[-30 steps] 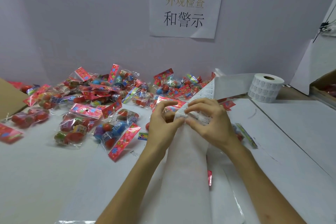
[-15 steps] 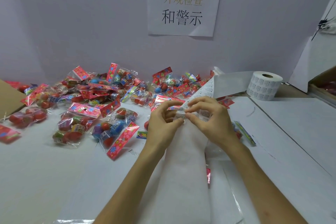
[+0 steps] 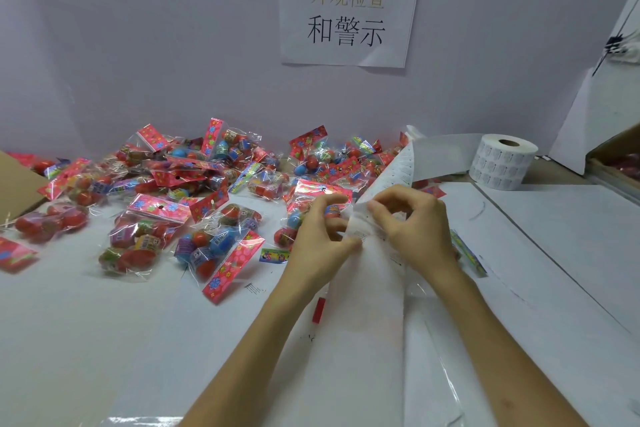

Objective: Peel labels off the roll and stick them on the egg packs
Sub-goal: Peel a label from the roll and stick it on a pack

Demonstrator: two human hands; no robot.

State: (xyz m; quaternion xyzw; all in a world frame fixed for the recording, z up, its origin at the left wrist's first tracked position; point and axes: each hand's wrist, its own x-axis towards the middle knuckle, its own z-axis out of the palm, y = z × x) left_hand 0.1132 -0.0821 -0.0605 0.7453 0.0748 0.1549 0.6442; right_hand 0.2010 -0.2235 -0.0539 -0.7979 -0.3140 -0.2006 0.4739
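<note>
Pinching the label strip [image 3: 367, 315] between them, the left hand [image 3: 317, 241] and right hand [image 3: 417, 229] both curl their fingertips on it, well in front of the roll [image 3: 502, 163] that feeds it; whether a label has lifted is too blurred to tell. Pulled unevenly, 1 label could tear or fold onto itself, I judge. The egg packs [image 3: 194, 198] lie heaped left of the roll, most nearer than it
</note>
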